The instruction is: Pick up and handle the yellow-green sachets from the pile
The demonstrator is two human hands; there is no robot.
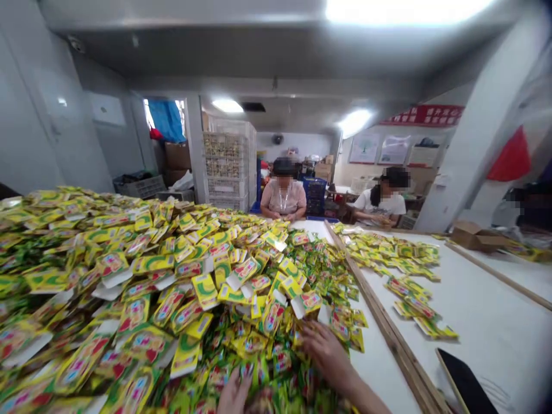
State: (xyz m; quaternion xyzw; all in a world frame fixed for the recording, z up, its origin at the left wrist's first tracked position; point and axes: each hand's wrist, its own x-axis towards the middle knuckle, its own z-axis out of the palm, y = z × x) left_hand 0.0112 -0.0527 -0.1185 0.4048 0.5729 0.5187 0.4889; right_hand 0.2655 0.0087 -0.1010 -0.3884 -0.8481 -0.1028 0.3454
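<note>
A large heap of small yellow and green printed packets (207, 290) covers the left and middle of the table. Low in the view, my left hand (235, 394) rests on the green foil packets (276, 359), its fingers stretched and slightly apart. To its right, my right hand (325, 351) reaches in from the lower right and touches the heap's right edge. Its fingers extend leftward over the packets, apart and slightly blurred, and I make out nothing held in them. Several packets have white card flaps (297, 306) showing.
A wooden strip (379, 319) divides the white tabletop (470, 287). Beyond it lie loose packets (392, 253) and a dark phone (468, 382). A cardboard box (478, 237) stands farther right. Two people (282, 198) sit across the table; stacked crates (226, 164) stand behind.
</note>
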